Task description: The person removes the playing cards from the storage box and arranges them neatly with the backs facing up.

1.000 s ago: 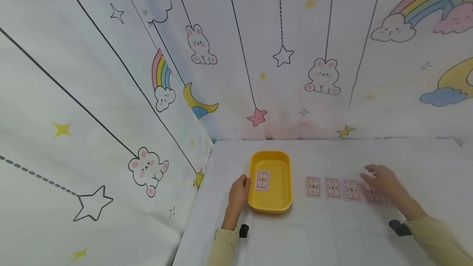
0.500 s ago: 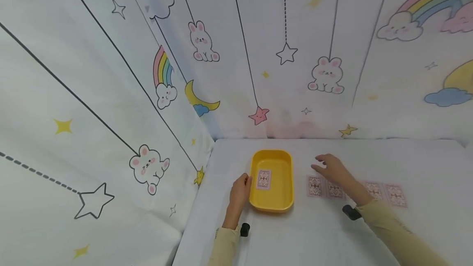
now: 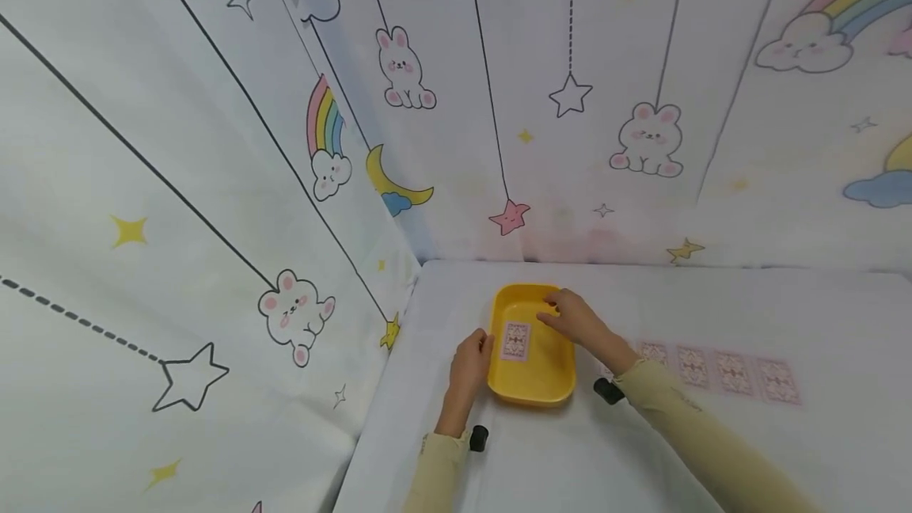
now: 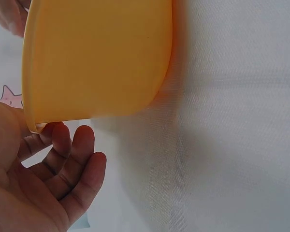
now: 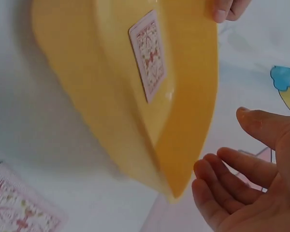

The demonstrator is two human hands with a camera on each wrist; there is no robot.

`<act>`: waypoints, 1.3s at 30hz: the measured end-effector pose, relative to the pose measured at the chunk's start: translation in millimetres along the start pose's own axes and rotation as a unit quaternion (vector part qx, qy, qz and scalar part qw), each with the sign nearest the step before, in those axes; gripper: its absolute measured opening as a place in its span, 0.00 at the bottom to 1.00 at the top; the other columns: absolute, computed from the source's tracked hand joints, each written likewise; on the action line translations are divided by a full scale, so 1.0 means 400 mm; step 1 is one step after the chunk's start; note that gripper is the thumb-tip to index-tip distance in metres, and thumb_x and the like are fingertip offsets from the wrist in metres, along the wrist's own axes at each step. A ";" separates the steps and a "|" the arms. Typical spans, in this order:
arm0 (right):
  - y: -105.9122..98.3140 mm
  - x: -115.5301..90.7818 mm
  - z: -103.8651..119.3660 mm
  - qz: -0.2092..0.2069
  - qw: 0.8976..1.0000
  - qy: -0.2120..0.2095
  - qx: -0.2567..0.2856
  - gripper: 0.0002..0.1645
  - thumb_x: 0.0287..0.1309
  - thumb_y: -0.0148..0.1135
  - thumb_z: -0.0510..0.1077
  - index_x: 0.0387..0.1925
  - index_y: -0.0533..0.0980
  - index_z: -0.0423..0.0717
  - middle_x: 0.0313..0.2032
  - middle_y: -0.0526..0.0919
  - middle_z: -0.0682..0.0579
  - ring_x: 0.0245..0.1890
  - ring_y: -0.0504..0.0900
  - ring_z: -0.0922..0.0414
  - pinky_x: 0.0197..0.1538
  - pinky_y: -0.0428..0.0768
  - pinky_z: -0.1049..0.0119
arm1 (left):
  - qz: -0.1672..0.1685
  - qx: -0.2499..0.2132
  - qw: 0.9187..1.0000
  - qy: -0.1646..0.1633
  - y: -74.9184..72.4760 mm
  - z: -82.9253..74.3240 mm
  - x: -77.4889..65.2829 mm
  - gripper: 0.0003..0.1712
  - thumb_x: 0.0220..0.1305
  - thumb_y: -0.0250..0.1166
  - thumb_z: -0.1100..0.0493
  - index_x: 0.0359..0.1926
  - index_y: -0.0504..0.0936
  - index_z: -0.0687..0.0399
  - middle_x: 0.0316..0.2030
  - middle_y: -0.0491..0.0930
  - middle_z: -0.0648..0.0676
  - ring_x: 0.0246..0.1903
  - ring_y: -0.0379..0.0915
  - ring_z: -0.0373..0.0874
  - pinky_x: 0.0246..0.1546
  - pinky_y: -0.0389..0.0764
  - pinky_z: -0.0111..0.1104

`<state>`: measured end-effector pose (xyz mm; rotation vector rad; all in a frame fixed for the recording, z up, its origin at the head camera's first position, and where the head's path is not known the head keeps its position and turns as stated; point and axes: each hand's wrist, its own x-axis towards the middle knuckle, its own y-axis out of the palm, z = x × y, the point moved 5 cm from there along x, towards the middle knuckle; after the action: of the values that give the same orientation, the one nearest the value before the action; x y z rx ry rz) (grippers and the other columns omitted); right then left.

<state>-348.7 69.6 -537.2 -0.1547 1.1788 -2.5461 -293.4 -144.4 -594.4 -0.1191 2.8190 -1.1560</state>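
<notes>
A yellow plastic tray (image 3: 545,382) sits on the white-covered table, with one red-patterned playing card (image 3: 516,341) lying face down toward its left side. My left hand (image 3: 469,364) holds the tray's left rim; in the left wrist view its fingers (image 4: 82,145) curl below the rim edge. Over the tray's far right corner is my right hand (image 3: 580,324), thumb and fingers apart. The right wrist view shows nothing between that hand's fingers (image 5: 249,166). To the right of the tray, several matching cards (image 3: 734,373) lie in a row, the leftmost partly hidden by my right arm.
A white cloth wall (image 3: 648,204) printed with rabbits, stars and rainbows rises behind the table and along its left side. Dark wrist-camera pieces (image 3: 609,391) hang by both sleeves. White tablecloth (image 3: 712,450) lies in front of and around the cards.
My right hand has swept left from over the card row to the tray's far right corner, uncovering the cards on the right. My left hand stays at the tray's rim. The head view has shifted slightly.
</notes>
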 end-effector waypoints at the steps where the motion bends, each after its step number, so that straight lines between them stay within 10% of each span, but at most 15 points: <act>1: 0.010 0.009 0.004 0.004 1.000 -0.001 -0.005 0.28 0.68 0.63 0.47 0.59 0.73 0.28 0.54 0.79 0.32 0.54 0.80 0.39 0.55 0.81 0.48 | 0.001 0.000 1.000 -0.001 0.001 0.000 0.001 0.14 0.77 0.54 0.49 0.35 0.74 0.51 0.24 0.70 0.48 0.22 0.65 0.38 0.21 0.66 0.28; 23: 0.181 0.114 0.039 0.120 0.983 0.096 -0.105 0.17 0.57 0.72 0.44 0.42 0.77 0.39 0.41 0.78 0.43 0.39 0.73 0.49 0.50 0.76 0.53 | 0.001 0.005 1.000 -0.006 0.005 0.005 0.008 0.14 0.77 0.54 0.49 0.35 0.74 0.51 0.23 0.69 0.48 0.21 0.64 0.38 0.20 0.65 0.28; 39: 0.204 0.094 0.060 0.114 0.972 0.071 -0.192 0.32 0.47 0.78 0.41 0.52 0.73 0.34 0.51 0.69 0.36 0.43 0.67 0.45 0.46 0.76 0.52 | -0.002 0.001 1.000 0.010 -0.001 -0.002 0.003 0.13 0.76 0.56 0.51 0.34 0.74 0.52 0.22 0.68 0.47 0.19 0.63 0.37 0.18 0.63 0.28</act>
<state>-357.9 -9.6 -584.9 0.0708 1.6345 -2.1396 -294.6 -144.2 -593.6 -0.1147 2.8354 -1.1686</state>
